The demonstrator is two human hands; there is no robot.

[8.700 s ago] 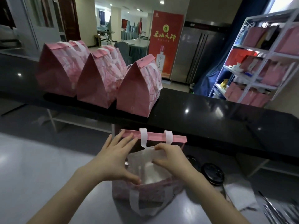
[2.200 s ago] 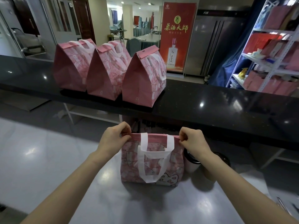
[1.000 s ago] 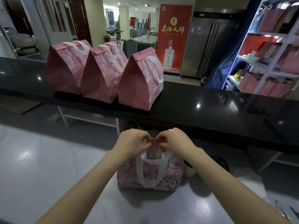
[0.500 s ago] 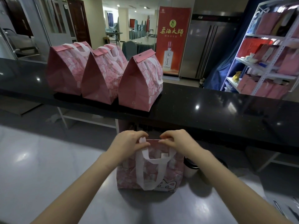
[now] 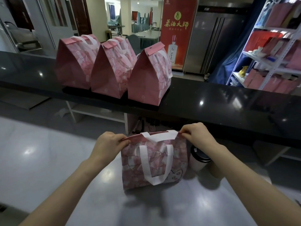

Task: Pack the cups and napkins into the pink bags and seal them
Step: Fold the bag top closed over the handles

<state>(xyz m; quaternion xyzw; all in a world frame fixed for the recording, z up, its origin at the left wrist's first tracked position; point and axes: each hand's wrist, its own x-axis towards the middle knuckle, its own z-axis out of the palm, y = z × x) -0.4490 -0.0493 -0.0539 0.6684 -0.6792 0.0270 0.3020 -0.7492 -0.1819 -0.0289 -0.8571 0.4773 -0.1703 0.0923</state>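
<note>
Worktop (image 5: 48, 160), grey and glossy, carries a pink bag (image 5: 154, 162) standing upright right in front of us. We see the left hand (image 5: 109, 142) pinching the left end of the bag's closed top edge with curled fingers. The right hand (image 5: 197, 134) pinches the right end the same way. A lidded cup (image 5: 199, 160) stands just beside the bag, on its right. Beyond, on a raised black worktop (image 5: 211, 103), three more pink bags (image 5: 112, 70) stand folded shut in a row.
</note>
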